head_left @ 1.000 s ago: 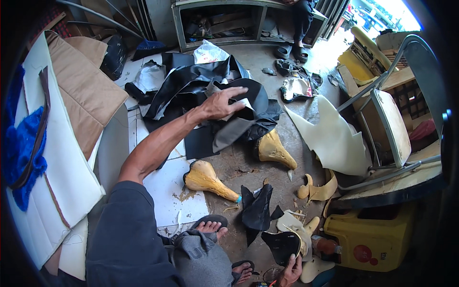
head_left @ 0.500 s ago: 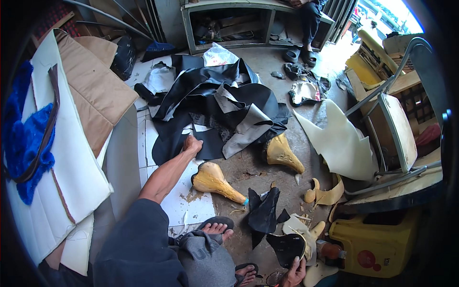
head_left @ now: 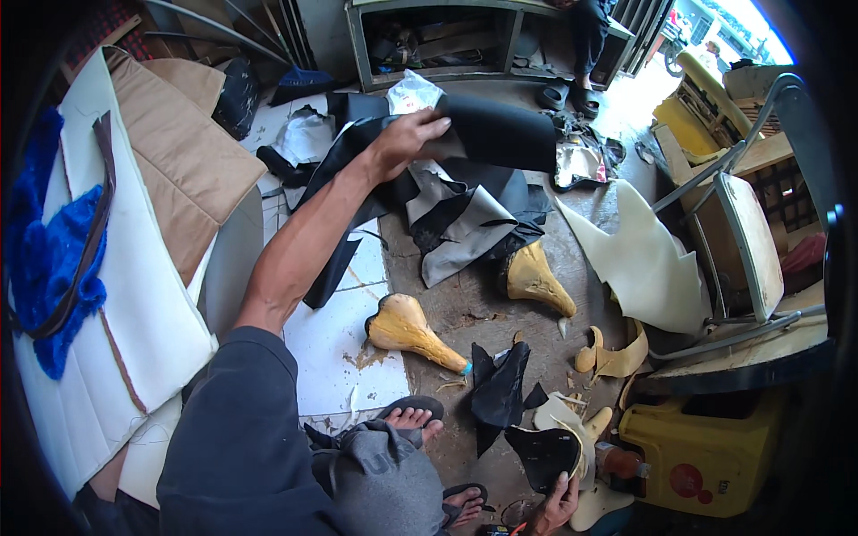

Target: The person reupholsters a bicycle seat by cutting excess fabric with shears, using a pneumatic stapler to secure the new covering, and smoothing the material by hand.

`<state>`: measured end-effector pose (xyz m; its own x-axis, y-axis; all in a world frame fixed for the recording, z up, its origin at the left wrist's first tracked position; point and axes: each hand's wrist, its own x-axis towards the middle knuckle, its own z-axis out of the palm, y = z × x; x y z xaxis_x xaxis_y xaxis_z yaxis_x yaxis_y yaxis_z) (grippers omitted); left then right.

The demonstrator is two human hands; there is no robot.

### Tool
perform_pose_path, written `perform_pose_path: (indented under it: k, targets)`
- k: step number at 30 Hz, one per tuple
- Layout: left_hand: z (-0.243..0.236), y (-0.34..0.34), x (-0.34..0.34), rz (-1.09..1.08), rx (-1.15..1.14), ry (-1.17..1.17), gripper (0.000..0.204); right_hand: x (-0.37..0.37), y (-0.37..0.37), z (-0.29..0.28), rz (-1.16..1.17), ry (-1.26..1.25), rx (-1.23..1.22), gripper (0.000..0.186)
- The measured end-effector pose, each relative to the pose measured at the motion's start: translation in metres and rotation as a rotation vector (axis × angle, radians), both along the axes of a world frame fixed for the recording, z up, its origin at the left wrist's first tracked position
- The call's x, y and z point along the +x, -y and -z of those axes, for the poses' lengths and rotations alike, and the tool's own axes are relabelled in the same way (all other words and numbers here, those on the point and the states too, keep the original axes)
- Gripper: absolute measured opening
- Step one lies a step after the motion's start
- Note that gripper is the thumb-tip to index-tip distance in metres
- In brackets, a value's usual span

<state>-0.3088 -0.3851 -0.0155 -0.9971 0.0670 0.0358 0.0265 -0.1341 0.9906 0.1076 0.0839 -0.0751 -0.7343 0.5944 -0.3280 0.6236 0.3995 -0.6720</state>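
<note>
My left hand (head_left: 404,146) is raised over the pile of black material and grips a strip of black leatherette (head_left: 500,132), which stretches off to its right. Below it lies the rest of the heap, with grey-backed scraps (head_left: 469,234) showing. Low at the right, my right hand (head_left: 556,507) has its fingers on a black curved saddle-shaped piece (head_left: 541,454) with a pale edge. Two yellowish bicycle saddle foams lie on the floor: one saddle foam (head_left: 407,330) on white tiles, another saddle foam (head_left: 536,279) beside the heap.
A cream foam sheet (head_left: 635,259) lies at the right near a metal folding chair (head_left: 749,246). A yellow crate (head_left: 702,456) stands at the lower right. White and brown padded panels (head_left: 179,165) lean at the left. Another person's legs (head_left: 588,45) show at the back.
My left hand has lifted up and to the right, raising a black leatherette strip off the heap and baring more tile. My right hand stays on the saddle-shaped piece.
</note>
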Motion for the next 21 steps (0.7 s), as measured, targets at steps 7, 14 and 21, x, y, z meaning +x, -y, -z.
perform_pose_path:
  k: [7, 14, 21]
  targets:
    - [0.238, 0.2, 0.106, -1.033, -1.21, 0.606, 0.051, -0.002, 0.006, 0.004, -0.128, -0.387, -0.266, 0.035]
    - [0.276, 0.159, 0.18, -0.989, -1.129, 1.106, 0.056, 0.009, -0.021, 0.012, -0.059, -0.405, -0.172, 0.035]
    - [0.161, 0.089, 0.112, -0.672, -0.33, 0.363, 0.044, -0.002, 0.011, -0.008, -0.055, -0.369, -0.207, 0.038]
